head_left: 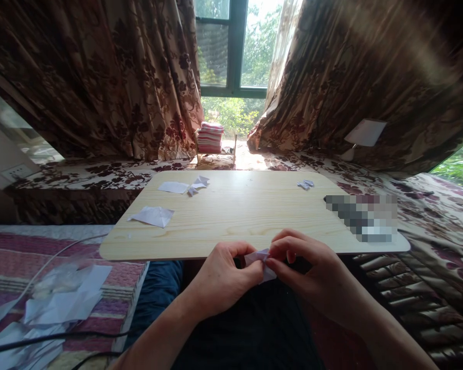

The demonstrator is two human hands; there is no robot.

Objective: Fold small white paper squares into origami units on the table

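A small folded piece of white paper (pixel 259 260) is held between both hands just below the near edge of the light wooden table (pixel 247 216). My left hand (pixel 224 280) pinches its left side with thumb and fingers closed. My right hand (pixel 304 270) pinches its right side, fingers curled over it. Most of the paper is hidden by the fingers.
On the table lie a folded white paper (pixel 152 216), a flat sheet (pixel 173 187), small folded pieces (pixel 198 185) and another small piece (pixel 305 184). Paper scraps and cables (pixel 57 303) lie on the bedding at left. Curtains and a window stand behind.
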